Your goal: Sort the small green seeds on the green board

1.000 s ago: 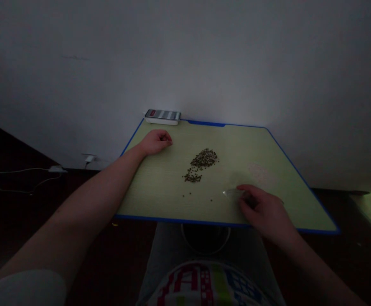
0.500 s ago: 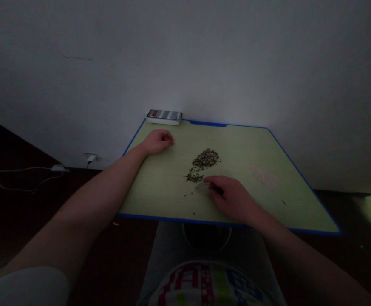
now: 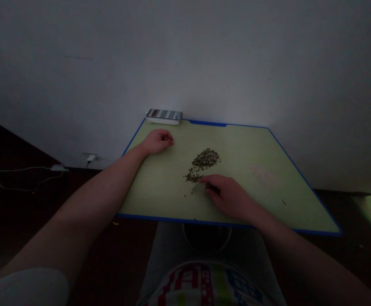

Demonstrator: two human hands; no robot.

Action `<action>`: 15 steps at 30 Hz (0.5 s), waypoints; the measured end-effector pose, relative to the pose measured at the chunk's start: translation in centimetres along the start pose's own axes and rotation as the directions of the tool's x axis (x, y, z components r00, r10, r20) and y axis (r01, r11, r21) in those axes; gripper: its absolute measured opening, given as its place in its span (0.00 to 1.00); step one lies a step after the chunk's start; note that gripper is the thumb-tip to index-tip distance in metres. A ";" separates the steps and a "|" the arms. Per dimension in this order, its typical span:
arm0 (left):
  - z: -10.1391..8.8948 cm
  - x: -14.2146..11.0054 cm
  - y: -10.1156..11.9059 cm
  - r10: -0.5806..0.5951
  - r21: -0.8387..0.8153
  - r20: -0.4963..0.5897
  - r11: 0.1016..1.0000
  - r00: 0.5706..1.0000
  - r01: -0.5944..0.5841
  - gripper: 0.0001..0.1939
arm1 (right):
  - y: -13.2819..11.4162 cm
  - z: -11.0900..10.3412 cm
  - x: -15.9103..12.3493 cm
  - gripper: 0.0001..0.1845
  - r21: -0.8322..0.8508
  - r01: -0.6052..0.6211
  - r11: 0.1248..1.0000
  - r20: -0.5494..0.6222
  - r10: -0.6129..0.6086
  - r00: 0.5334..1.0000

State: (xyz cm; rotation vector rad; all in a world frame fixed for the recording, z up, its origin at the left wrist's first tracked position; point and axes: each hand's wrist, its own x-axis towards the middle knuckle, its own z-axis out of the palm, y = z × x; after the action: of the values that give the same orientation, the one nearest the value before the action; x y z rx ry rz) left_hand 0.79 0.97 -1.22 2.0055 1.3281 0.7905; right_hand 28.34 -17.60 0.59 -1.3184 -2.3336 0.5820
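My right hand (image 3: 228, 195) is closed on a thin, see-through curved piece (image 3: 198, 189) with arc-shaped lines, possibly a protractor. This piece lies low over the board beside a small cluster of dark seeds or beans (image 3: 193, 175). Just beyond is a larger pile of dark seeds (image 3: 206, 158). One stray seed (image 3: 195, 219) sits at the board's near edge. My left hand (image 3: 158, 141) rests on the left part of the board, its fingers curled, with nothing visible in them. The pale green board (image 3: 160, 191) has a blue rim.
A phone (image 3: 164, 114) lies on a white box at the back left corner, against the wall. Pale grains (image 3: 263, 175) are spread at the right, near a small dark sliver (image 3: 284, 202). A bucket (image 3: 207, 238) stands below the near edge, between my legs.
My right hand has shifted slightly left with the see-through piece. The stray seed has moved toward me, onto the near edge. My left hand stays put.
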 end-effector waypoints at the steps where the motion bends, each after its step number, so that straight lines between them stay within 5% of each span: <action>1: 0.0 0.0 0.0 0.003 0.004 -0.001 1.000 1.000 -0.003 0.09 | -0.1 0.0 0.1 0.20 0.001 0.004 1.000 0.005 -0.004 1.000; 15: 0.0 0.2 -0.5 0.006 -0.008 0.000 1.000 1.000 -0.006 0.11 | -1.2 0.7 -0.9 0.19 0.057 -0.012 0.998 0.007 0.012 1.000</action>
State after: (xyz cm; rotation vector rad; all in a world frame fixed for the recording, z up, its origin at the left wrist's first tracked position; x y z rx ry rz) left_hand 0.58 1.35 -1.58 2.0045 1.3172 0.7970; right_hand 27.54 -19.07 0.54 -1.3075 -2.2987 0.6531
